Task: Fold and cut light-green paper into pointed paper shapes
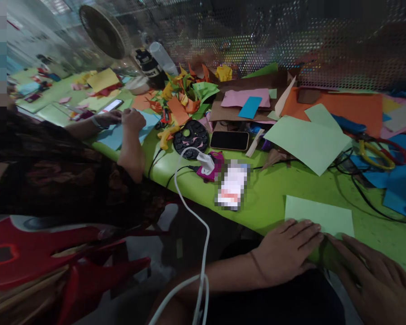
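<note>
A pale green sheet of paper (pixel 320 216) lies on the green table (pixel 270 192) near its front edge at the lower right. My left hand (pixel 289 248) rests flat with its fingertips on the sheet's lower left edge. Just to its right, my right hand (pixel 375 271) has its fingers stretched out, their tips at the sheet's lower right edge. Neither hand is gripping anything. Part of the sheet's near edge is hidden by the fingers.
Scissors (pixel 377 153), a black cable and larger green paper (pixel 307 140) lie behind. Left of the sheet are a lit phone (pixel 233 185), a dark phone (pixel 229 140), a power adapter (pixel 208 166) with a white cable, and a round black tray (pixel 190 139). Another person's hands (pixel 122 119) are farther left.
</note>
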Demonstrator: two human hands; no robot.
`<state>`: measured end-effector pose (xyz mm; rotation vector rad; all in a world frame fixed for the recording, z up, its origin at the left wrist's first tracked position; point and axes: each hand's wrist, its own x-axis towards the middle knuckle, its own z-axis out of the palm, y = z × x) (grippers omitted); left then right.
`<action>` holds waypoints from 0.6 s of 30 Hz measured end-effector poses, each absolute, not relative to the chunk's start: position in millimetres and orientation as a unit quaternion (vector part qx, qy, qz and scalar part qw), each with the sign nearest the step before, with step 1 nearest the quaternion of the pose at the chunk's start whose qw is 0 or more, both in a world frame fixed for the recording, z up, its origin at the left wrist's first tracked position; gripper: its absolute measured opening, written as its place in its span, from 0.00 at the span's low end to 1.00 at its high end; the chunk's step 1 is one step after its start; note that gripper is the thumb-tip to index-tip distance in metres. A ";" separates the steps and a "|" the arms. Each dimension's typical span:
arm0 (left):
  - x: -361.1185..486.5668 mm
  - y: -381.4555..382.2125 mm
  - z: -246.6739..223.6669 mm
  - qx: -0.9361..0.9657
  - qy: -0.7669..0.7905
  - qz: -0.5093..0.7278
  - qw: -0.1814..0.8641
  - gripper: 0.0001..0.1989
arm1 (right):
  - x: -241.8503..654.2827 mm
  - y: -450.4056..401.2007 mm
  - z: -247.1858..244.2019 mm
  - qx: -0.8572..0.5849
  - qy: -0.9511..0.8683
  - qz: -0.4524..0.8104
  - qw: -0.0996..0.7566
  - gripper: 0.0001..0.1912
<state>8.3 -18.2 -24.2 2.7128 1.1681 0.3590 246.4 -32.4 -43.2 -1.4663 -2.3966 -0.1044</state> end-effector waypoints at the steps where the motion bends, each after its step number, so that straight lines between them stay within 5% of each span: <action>1: 8.4 -18.0 -24.5 0.908 0.391 0.123 0.086 0.27 | 247.4 -32.4 -44.1 -0.514 -0.840 -0.036 0.170 0.25; 18: -9.0 -13.9 -30.3 0.898 0.386 0.148 0.152 0.26 | 232.6 -29.2 -34.6 -0.470 -0.865 -0.015 0.176 0.24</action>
